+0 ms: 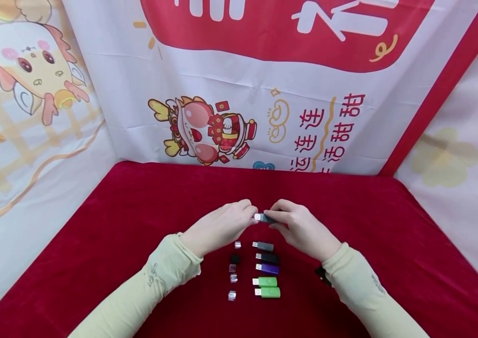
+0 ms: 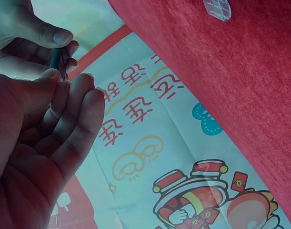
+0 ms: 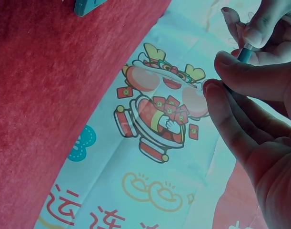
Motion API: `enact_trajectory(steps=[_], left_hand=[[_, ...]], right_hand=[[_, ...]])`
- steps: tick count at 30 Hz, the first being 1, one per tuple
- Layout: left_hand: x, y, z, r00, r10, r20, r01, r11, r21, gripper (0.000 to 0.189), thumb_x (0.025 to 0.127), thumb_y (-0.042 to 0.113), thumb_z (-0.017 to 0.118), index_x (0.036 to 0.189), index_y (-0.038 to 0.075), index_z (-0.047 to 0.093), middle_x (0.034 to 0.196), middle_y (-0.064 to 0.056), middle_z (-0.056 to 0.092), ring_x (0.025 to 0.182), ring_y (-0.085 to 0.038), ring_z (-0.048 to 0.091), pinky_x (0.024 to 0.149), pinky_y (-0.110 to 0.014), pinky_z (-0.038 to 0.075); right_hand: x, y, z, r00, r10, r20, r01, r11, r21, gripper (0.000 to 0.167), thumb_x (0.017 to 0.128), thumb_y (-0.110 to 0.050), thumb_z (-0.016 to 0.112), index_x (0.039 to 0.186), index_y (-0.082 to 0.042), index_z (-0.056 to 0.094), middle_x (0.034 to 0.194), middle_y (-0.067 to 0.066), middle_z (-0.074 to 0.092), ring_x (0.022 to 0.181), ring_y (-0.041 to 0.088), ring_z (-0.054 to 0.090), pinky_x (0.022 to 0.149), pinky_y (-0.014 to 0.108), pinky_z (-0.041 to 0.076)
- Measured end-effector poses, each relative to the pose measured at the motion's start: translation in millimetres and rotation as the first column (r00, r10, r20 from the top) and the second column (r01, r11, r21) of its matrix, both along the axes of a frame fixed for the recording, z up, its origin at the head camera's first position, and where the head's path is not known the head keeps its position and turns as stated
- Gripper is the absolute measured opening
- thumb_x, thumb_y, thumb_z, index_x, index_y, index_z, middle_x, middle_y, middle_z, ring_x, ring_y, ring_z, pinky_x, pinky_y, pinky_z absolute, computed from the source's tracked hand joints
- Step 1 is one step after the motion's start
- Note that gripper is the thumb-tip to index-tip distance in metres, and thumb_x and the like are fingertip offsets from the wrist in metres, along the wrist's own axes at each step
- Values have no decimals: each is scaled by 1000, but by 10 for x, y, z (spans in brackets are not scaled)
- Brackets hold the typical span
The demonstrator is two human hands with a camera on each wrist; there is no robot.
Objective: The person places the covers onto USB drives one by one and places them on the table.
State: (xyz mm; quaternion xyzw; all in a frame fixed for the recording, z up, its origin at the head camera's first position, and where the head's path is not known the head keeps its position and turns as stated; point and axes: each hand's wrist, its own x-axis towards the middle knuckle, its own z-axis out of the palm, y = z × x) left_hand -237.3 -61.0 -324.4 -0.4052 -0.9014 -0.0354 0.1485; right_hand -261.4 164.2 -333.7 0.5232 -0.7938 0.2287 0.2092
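Above the red cloth, my right hand point(image 1: 306, 230) pinches a dark grey USB flash drive point(image 1: 267, 218) between thumb and fingers, its metal connector pointing left. At that connector end, the thumb and fingertips of my left hand point(image 1: 219, 227) pinch a small clear cap point(image 3: 240, 32), mostly hidden by the fingers. In the left wrist view the drive's dark body point(image 2: 59, 59) bridges both hands. Nearer me lies a column of flash drives: a grey one point(image 1: 264, 246), a black one point(image 1: 267, 257), a purple one point(image 1: 268, 269) and two green ones point(image 1: 267, 281).
Left of the drives runs a column of small caps, several clear, such as one clear cap point(image 1: 232, 295), and one black cap point(image 1: 235, 258). Red cloth point(image 1: 179, 188) covers the table. Printed curtains point(image 1: 230, 70) stand behind and at both sides.
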Motion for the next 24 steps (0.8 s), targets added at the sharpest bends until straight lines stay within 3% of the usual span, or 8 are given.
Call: enact_trajectory(steps=[12, 20, 24], left_hand=[[23, 6, -3, 1000, -14, 8, 14, 1000, -9, 14, 96, 15, 66, 104, 4, 63, 87, -4, 54, 75, -10, 55, 73, -17, 50], [25, -24, 12, 997, -12, -72, 9, 999, -43, 15, 97, 21, 65, 96, 6, 64, 83, -3, 55, 68, -10, 56, 63, -19, 50], [34, -45, 6, 998, -3, -67, 1, 1000, -29, 16, 96, 24, 66, 93, 9, 63, 81, 0, 54, 65, -9, 54, 59, -19, 48]], right_hand=[[20, 6, -4, 1000, 0, -11, 1, 1000, 24, 36, 72, 6, 84, 107, 4, 73, 97, 9, 64, 84, 16, 65, 75, 25, 55], [-10, 4, -9, 996, 36, 80, -36, 999, 4, 36, 72, 4, 85, 106, 0, 75, 94, 6, 64, 81, 13, 64, 71, 20, 53], [-13, 14, -18, 992, 26, 121, -27, 1000, 10, 35, 72, 3, 85, 105, -2, 76, 93, 4, 64, 80, 11, 62, 69, 20, 53]])
